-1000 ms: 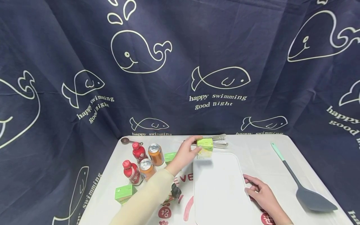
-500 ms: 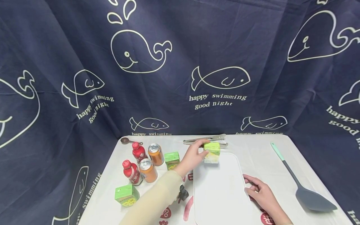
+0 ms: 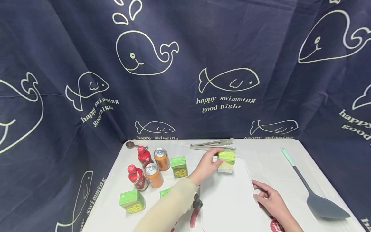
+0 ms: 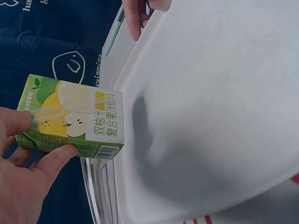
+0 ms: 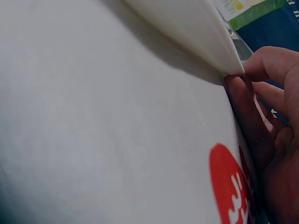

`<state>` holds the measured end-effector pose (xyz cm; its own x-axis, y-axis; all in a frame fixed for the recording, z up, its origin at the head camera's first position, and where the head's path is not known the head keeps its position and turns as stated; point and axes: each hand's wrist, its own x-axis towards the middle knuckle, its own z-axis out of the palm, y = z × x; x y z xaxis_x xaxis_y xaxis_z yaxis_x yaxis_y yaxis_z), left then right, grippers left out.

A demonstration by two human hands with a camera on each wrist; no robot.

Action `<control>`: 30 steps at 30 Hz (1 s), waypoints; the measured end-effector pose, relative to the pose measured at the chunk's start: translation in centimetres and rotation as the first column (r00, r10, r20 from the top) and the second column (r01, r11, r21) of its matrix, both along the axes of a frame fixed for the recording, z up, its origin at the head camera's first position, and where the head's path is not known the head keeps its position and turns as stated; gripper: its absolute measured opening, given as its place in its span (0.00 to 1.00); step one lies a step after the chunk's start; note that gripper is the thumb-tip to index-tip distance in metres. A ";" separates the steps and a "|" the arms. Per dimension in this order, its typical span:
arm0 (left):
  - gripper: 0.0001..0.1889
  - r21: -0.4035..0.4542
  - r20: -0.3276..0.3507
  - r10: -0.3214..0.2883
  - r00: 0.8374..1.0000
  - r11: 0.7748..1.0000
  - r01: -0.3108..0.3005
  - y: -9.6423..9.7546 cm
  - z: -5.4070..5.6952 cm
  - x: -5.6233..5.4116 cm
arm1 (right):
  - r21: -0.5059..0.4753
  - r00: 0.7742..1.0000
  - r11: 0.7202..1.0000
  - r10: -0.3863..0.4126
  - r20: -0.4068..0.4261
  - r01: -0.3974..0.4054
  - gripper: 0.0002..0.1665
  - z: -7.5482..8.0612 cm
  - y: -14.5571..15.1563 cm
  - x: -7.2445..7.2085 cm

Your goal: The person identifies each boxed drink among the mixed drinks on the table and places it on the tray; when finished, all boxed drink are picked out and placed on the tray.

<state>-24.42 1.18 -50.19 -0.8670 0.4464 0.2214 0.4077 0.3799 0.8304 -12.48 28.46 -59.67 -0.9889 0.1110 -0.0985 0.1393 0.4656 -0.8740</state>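
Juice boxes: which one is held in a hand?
The yellow-green box at the tray's far end, in the left hand; the other green boxes are on the table.

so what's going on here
A person's left hand grips a yellow-and-green juice carton over the far end of a white tray, while the right hand touches the tray's right edge. Whether the carton touches the tray is hard to tell. Two red bottles, two orange cans and more green cartons stand left of the tray; a spatula lies to its right.
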 end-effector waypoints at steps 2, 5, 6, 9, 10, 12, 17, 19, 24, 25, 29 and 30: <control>0.22 -0.001 0.003 -0.004 1.000 1.000 0.004 0.3 -0.2 0.0 | 0.000 1.000 1.000 0.001 -0.002 -0.001 0.37 0.0 0.0 0.0; 0.22 0.001 -0.012 -0.007 1.000 1.000 0.007 0.9 -0.5 0.1 | 0.003 1.000 1.000 0.002 0.002 -0.002 0.38 0.0 0.0 0.0; 0.21 0.002 -0.020 -0.008 1.000 1.000 0.008 1.0 -0.6 0.1 | 0.004 1.000 1.000 0.000 0.005 0.000 0.38 -0.1 0.0 0.0; 0.21 -0.003 -0.040 -0.008 0.999 1.000 0.008 1.5 -0.9 0.1 | 0.008 1.000 1.000 -0.003 0.015 0.002 0.38 -0.1 0.0 0.0; 0.21 -0.001 -0.038 -0.007 0.999 1.000 0.007 1.7 -0.9 0.2 | 0.009 1.000 1.000 -0.003 0.019 0.003 0.38 -0.1 0.1 0.0; 0.21 0.001 -0.025 -0.003 1.000 1.000 0.003 2.0 -1.1 0.2 | 0.011 1.000 1.000 -0.003 0.023 0.003 0.38 -0.1 0.1 -0.1; 0.21 0.016 0.015 -0.004 1.000 1.000 0.003 2.6 -1.4 0.4 | 0.027 1.000 1.000 0.000 0.024 -0.001 0.38 0.0 0.2 -0.2; 0.21 0.019 0.016 -0.008 1.000 1.000 0.007 2.8 -1.6 0.4 | 0.032 1.000 0.999 0.001 0.026 -0.001 0.38 0.1 0.2 -0.2; 0.21 0.014 0.015 -0.014 1.000 1.000 0.014 3.2 -2.0 0.5 | 0.030 0.999 1.000 -0.001 0.034 0.000 0.39 0.2 0.2 -0.1; 0.21 0.011 0.013 -0.015 1.000 1.000 0.015 3.2 -2.1 0.5 | 0.027 0.999 1.000 -0.001 0.034 0.000 0.39 0.2 0.2 -0.1; 0.21 0.017 -0.007 -0.016 1.000 1.000 0.016 3.5 -2.4 0.5 | 0.015 1.000 1.000 0.000 0.027 0.000 0.38 0.3 0.1 -0.1; 0.21 0.018 -0.010 -0.014 1.000 1.000 0.014 3.6 -2.4 0.6 | 0.015 1.000 1.000 0.000 0.025 -0.001 0.38 0.3 0.1 -0.1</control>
<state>-23.86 4.78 -52.58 -0.8583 0.4544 0.2384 0.4214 0.3590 0.8328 -12.57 28.58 -59.35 -0.9863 0.1120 -0.1214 0.1606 0.4785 -0.8633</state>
